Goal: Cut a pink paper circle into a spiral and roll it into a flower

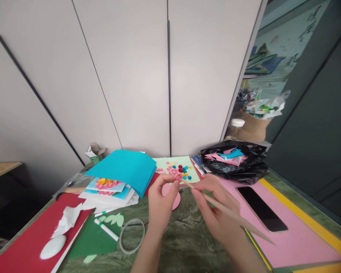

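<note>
My left hand (pixel 162 199) pinches a small pink rolled paper coil (pixel 178 176) at the tip of a thin wooden stick (pixel 230 214). My right hand (pixel 216 206) grips that stick, which runs down to the right past my wrist. Both hands hover over the green marbled table (pixel 184 239). Just beyond them lies a pale green card (pixel 174 165) dotted with small pink, blue, yellow and dark red paper coils. A pink paper disc (pixel 174 197) lies under my left hand.
A stack of blue paper and cards (pixel 122 172) sits at left, with red (pixel 25 242) and green (pixel 95 237) sheets, a white glue stick pen (pixel 106 230), a clear tape ring (pixel 132 235) and crumpled tissue (pixel 68 220). At right: a phone (pixel 261 208) on pink paper (pixel 290 235), a black bag of scraps (pixel 234 159).
</note>
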`<action>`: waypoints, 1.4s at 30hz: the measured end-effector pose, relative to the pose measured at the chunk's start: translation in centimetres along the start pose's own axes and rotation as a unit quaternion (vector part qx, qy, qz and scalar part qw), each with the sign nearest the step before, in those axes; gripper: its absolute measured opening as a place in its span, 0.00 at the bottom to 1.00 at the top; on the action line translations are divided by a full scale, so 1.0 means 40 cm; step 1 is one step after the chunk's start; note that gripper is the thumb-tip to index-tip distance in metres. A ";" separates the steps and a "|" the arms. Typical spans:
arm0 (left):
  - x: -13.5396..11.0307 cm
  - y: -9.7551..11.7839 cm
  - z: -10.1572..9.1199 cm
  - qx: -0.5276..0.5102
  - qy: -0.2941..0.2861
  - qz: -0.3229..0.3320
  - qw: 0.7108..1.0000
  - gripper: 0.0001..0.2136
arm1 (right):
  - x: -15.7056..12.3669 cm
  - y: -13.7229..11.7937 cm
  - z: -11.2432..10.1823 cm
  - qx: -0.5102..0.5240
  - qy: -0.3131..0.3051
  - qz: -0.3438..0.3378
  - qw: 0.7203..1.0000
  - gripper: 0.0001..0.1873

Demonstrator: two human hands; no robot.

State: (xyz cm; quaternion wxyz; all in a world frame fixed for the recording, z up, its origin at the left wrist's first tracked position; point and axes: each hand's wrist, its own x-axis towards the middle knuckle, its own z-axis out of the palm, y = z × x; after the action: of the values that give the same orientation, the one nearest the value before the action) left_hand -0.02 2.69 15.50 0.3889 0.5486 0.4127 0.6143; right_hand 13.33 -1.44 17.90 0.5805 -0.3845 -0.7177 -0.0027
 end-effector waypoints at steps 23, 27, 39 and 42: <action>0.002 -0.011 0.000 0.079 0.013 0.025 0.996 0.06 | 0.001 0.034 0.033 -0.055 0.032 -0.141 0.988 0.14; 0.000 -0.008 0.004 0.085 0.010 0.022 0.996 0.06 | -0.013 0.044 0.039 -0.040 0.052 -0.126 0.990 0.14; 0.005 -0.013 0.000 0.085 0.008 0.024 0.996 0.07 | -0.014 0.036 0.000 -0.071 -0.045 -0.133 0.987 0.15; 0.004 -0.013 0.001 0.080 0.008 0.021 0.997 0.07 | -0.010 0.028 0.000 -0.080 -0.037 -0.130 0.988 0.12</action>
State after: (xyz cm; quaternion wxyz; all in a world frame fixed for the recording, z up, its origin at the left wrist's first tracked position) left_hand 0.02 3.04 15.06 0.3273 0.5819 0.4519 0.5917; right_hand 13.96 -0.86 17.07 0.5155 -0.3333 -0.7801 -0.1209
